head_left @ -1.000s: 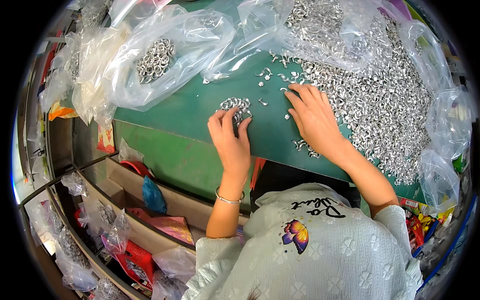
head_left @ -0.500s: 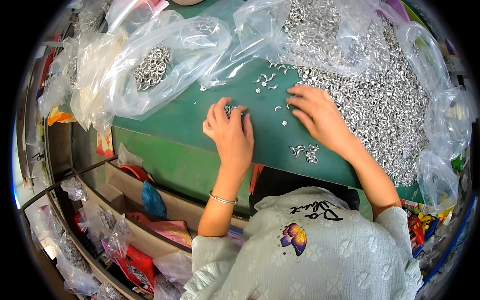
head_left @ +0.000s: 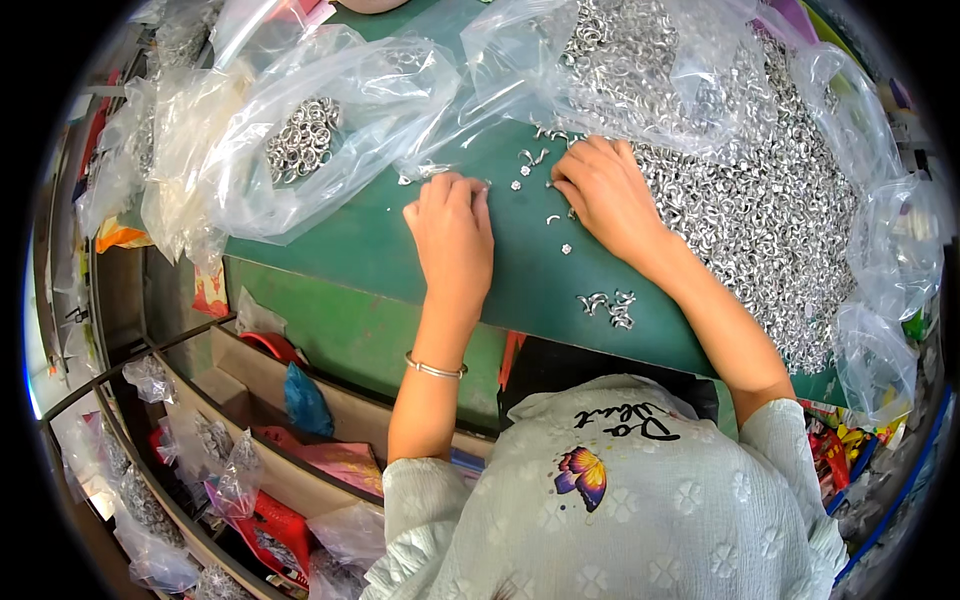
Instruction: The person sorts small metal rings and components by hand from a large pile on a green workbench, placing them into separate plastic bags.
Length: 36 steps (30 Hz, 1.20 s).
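My left hand (head_left: 452, 225) is on the green tabletop (head_left: 370, 245), its fingers curled and closed, beside the front edge of an open clear plastic bag (head_left: 235, 180). What lies under its fingers is hidden. Silver rings (head_left: 303, 138) are heaped inside that bag. At the edge of a large pile of small silver metal pieces (head_left: 760, 235), my right hand (head_left: 608, 195) has its fingers bent down and drawn together. A tiny dark bit shows at its fingertips, too small to name. Between the hands lie a few curved pieces (head_left: 535, 157) and a small flower-shaped piece (head_left: 566, 249).
A small group of curved pieces (head_left: 608, 308) lies near the table's front edge. Clear plastic sheeting (head_left: 640, 90) covers the back of the pile. Below left stands a divided shelf (head_left: 225, 385) holding bags, a blue bundle (head_left: 307, 398) and a red basket (head_left: 272, 535).
My left hand has moved away from me toward the bag; the silver pieces seen under its fingers are now hidden. My right hand has shifted slightly left and farther off, its fingers curling in.
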### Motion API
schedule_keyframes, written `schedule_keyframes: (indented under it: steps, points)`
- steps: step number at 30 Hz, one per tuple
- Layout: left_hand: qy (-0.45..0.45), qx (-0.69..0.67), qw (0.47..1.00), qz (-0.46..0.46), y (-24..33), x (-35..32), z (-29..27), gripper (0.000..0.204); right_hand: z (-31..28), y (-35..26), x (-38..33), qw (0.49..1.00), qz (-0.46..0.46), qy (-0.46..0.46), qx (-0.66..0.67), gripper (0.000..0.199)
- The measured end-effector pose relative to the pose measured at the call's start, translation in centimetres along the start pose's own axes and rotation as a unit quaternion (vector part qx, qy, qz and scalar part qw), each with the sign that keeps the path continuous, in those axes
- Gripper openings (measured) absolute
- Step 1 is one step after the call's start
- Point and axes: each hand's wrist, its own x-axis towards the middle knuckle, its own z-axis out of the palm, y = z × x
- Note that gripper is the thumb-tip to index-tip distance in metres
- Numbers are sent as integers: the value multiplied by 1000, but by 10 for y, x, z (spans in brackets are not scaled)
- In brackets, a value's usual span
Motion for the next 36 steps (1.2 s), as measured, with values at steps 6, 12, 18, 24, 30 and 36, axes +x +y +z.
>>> schedule_keyframes:
  steps: [6,12,18,24,30,36]
  points:
    - [-62,-24,997,28,26,-25,5,9,8,10,22,996,-34,75,-16,6]
    - [-8,45,999,-23,14,-18,6,9,-6,5,5,999,-6,-28,-44,8]
    - [-50,-23,998,33,25,-14,11,11,3,4,2,999,-42,30,-2,12]
    - [0,57,998,-28,8,-12,4,13,0,-4,5,993,-72,-77,54,12]
    - [-32,-26,999,0,22,-11,-1,19,0,2,4,996,-79,-29,11,5]
    - [-57,-104,993,-25,37,-40,-6,27,-17,4,-7,991,-112,-68,-4,3]
